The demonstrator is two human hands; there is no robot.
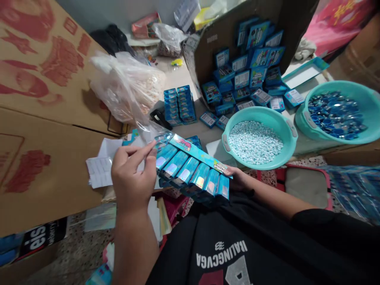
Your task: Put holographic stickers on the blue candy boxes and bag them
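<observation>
My right hand [236,177] grips the right end of a blue display box [194,149] packed with a row of small shiny blue boxes [185,171]. The display box is tilted in front of my chest, and part of my right hand is hidden behind it. At its left end my left hand [133,174] is closed, with thumb and finger pinching clear plastic film [148,128]. The film stretches upward from the fingertips beside the display box. Whether it wraps the whole box I cannot tell.
Two stacks of small blue boxes [179,106] stand beyond. A turquoise tub [292,136] holds pale candies; a second tub [375,114] holds blue wrapped pieces. A large carton [204,43] contains many blue boxes. Tall cardboard boxes [59,158] block the left, beside a clear bag [118,79].
</observation>
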